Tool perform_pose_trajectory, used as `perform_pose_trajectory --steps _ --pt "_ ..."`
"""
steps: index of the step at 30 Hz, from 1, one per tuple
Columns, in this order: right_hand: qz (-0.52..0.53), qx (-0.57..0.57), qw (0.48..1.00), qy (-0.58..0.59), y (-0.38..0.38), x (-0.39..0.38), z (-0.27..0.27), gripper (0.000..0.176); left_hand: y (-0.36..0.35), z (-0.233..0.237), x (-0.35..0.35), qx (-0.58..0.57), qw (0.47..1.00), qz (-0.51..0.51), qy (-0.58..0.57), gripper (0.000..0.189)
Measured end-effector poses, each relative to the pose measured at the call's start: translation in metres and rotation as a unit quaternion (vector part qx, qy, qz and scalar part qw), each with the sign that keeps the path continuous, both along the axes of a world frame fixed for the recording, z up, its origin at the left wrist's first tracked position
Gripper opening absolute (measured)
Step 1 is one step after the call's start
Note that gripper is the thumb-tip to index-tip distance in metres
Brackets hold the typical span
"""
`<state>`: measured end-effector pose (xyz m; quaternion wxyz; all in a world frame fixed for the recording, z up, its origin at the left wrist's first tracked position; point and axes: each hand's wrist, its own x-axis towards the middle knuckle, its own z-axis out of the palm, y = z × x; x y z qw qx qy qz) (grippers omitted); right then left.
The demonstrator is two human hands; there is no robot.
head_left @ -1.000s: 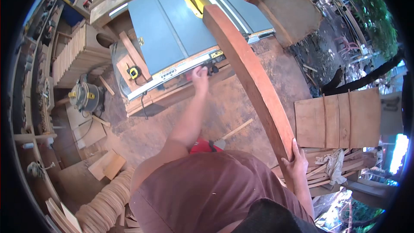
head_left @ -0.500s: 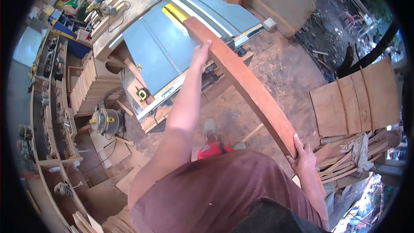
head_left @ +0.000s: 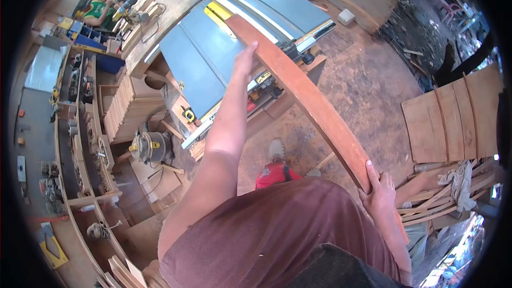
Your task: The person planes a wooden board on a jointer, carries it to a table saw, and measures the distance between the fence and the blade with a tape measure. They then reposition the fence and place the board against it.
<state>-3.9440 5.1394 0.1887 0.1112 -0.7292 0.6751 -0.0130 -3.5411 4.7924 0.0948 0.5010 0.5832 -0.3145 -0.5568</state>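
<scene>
A long, thick reddish-brown wooden board [head_left: 306,93] slants from the table saw [head_left: 205,58] down toward my right side. Its far end lies over the saw table, beside the yellow strip [head_left: 220,17] and next to the long metal fence [head_left: 242,15]. My left hand [head_left: 247,58] is closed on the board's left edge, near the far end. At the near end my right hand [head_left: 380,189] grips the board, thumb on top. The undersides of both grips are hidden.
A yellow-black tape measure [head_left: 188,114] lies by the saw's near left corner. To the left are a shop vacuum [head_left: 152,146] and shelves of tools [head_left: 80,128]. Wooden panels [head_left: 453,120] and curved strips [head_left: 442,197] are at right. A person in green [head_left: 96,9] is far back.
The view has swung slightly, so the saw and shelves sit farther right. The board's far end reaches a little farther over the saw table. Both hands keep their hold.
</scene>
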Motion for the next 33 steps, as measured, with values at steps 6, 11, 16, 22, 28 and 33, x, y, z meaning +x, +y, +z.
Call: perform_pose_trajectory --steps 6,11,16,22,28,33 --pt "0.017 0.000 1.000 -0.022 -0.010 0.006 -0.005 0.095 -0.009 -0.008 0.003 -0.022 0.995 0.073 0.064 0.060" --pt "0.032 -0.010 0.999 -0.013 -0.018 0.022 0.000 0.096 -0.014 -0.010 0.006 -0.044 0.991 0.105 0.073 0.069" --pt "0.020 -0.010 1.000 -0.007 -0.024 0.033 0.002 0.096 -0.010 0.005 0.009 -0.037 0.991 0.124 0.022 0.068" --pt "0.005 0.008 1.000 0.004 -0.030 0.040 -0.001 0.095 -0.034 -0.015 0.019 -0.013 0.986 0.155 -0.053 0.061" --pt "-0.004 0.020 1.000 0.015 -0.038 0.047 0.000 0.093 -0.040 -0.010 0.024 -0.036 0.988 0.147 -0.043 0.051" --pt "0.012 0.004 1.000 0.023 -0.048 0.055 -0.002 0.093 -0.044 0.001 0.034 -0.019 0.992 0.123 -0.019 0.047"
